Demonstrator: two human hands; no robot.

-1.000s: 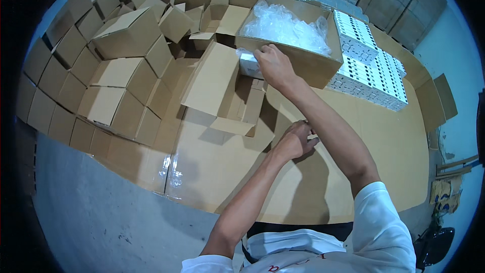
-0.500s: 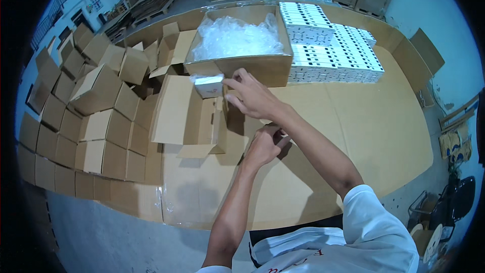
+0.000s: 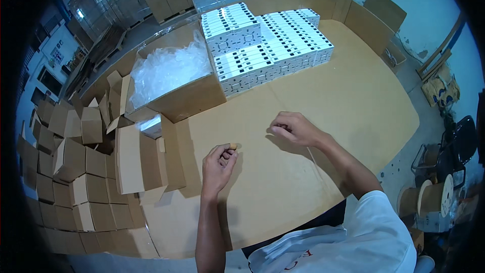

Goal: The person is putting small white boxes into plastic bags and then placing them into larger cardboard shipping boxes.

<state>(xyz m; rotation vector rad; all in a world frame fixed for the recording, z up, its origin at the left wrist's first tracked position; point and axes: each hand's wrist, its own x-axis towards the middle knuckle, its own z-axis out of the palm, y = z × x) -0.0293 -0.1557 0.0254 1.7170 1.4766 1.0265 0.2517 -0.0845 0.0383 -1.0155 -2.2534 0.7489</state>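
My left hand (image 3: 220, 164) hovers over the cardboard-covered table (image 3: 333, 106) and pinches a small tan piece (image 3: 233, 146) at its fingertips. My right hand (image 3: 293, 127) rests on the table a little to the right, fingers curled in, with nothing visible in them. Left of my left hand stands an open small brown carton (image 3: 139, 164), and a clear plastic packet (image 3: 151, 125) shows at its top. Behind it is a large open carton (image 3: 177, 102) full of clear plastic bags (image 3: 169, 68).
Rows of white printed boxes (image 3: 262, 45) are stacked at the back of the table. Many small brown cartons (image 3: 70, 172) are piled at the left. Cardboard walls line the far table edge; spools and a chair (image 3: 444, 172) stand on the floor at right.
My right hand has pulled back from the large carton and the small carton to the bare table. My left hand has moved up beside it. The view has swung to the right.
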